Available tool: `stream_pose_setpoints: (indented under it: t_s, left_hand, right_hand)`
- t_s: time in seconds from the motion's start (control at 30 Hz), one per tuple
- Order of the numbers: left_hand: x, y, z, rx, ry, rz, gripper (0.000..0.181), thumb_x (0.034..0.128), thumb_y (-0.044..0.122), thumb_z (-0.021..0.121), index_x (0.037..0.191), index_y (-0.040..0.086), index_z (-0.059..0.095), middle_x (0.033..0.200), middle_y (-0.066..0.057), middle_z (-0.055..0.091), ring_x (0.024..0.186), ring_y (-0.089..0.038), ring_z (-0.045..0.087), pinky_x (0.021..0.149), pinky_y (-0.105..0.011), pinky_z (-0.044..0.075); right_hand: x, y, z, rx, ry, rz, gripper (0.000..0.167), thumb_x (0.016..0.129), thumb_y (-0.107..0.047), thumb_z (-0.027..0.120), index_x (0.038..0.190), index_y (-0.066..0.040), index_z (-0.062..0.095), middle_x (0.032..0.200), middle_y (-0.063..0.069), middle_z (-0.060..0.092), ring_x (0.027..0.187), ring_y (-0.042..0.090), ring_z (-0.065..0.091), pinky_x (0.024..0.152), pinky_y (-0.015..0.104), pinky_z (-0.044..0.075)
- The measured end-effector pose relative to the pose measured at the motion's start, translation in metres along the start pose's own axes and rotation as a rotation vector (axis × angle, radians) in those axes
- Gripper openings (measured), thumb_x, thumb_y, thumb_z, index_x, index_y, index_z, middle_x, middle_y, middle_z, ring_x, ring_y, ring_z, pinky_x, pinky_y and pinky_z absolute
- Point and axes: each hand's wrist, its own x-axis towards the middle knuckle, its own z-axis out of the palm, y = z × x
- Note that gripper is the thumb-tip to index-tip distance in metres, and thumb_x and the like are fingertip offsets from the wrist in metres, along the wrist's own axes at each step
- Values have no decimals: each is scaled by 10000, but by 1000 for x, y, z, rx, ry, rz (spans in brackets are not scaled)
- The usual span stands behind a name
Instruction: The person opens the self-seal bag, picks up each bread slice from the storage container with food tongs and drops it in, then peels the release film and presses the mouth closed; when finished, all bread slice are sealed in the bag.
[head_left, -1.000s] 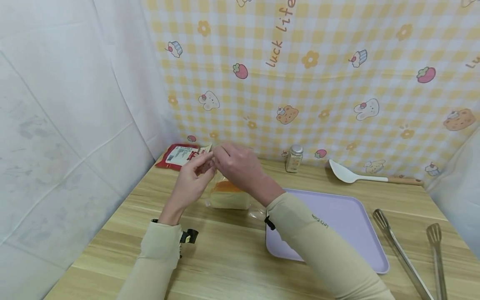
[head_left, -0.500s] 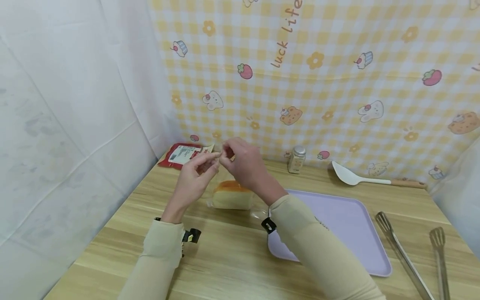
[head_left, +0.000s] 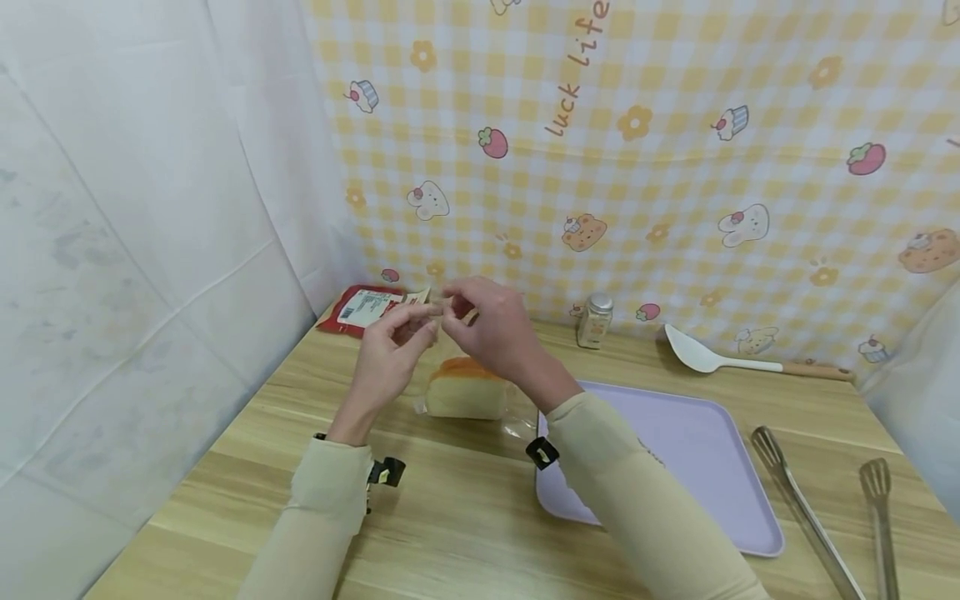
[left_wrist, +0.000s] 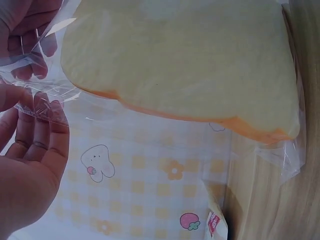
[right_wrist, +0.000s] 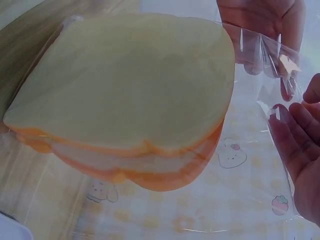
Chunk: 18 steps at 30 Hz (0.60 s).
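Observation:
A clear plastic bag (left_wrist: 300,160) holds thick bread (head_left: 467,395) with pale faces and an orange crust (right_wrist: 170,180), standing on the wooden table. Above it, my left hand (head_left: 386,358) and right hand (head_left: 498,329) meet, each pinching the bag's gathered upper end between thumb and fingers. In the left wrist view, my left hand (left_wrist: 32,175) is at the lower left, the other above it, with crinkled film between. In the right wrist view, my right hand (right_wrist: 302,150) is at the right edge, fingertips on the film. The exact edge gripped is unclear.
A red packet (head_left: 360,308) lies behind at left. A shaker jar (head_left: 596,321) and a white spatula (head_left: 697,352) are by the patterned cloth. The lilac tray (head_left: 682,450) is partly under my right forearm; metal tongs (head_left: 810,508) lie beyond it.
Over the last second my right hand has shifted slightly right and its fingers have spread a little, showing a gap by the thumb. The bread shows more from behind it.

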Motion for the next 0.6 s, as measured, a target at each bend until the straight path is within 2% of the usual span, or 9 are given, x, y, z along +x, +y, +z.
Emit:
stream_pose_setpoints:
  t_s: [0.13,0.33,0.6]
  left_hand:
    - [0,-1,0,9,6,-1,230,1042,88,657,1240,-5,727,1045,-127,673,890,-202,655,801,-195,549]
    - [0,0,-1,41,14,1,230,1035,72,651,1231,-26,722,1018,-106,670,869,-123,650,787,-184,540]
    - [0,-1,-1,64,0,27,347,1022,18,627,1363,-31,661,1102,-187,678,929,-83,618,808,-173,503]
  right_hand:
    - [0,2,2,-80,5,-60,182,938,-62,768,1097,26,754,865,102,733,754,184,699,664,260,600]
    - [1,-1,5,-168,4,-110,154,971,-92,751,1098,-3,756,968,97,767,767,153,728,657,264,591]
    - [3,-3,3,-242,7,-196,85,994,-95,722,1054,-43,754,1017,71,785,806,151,755,688,253,604]
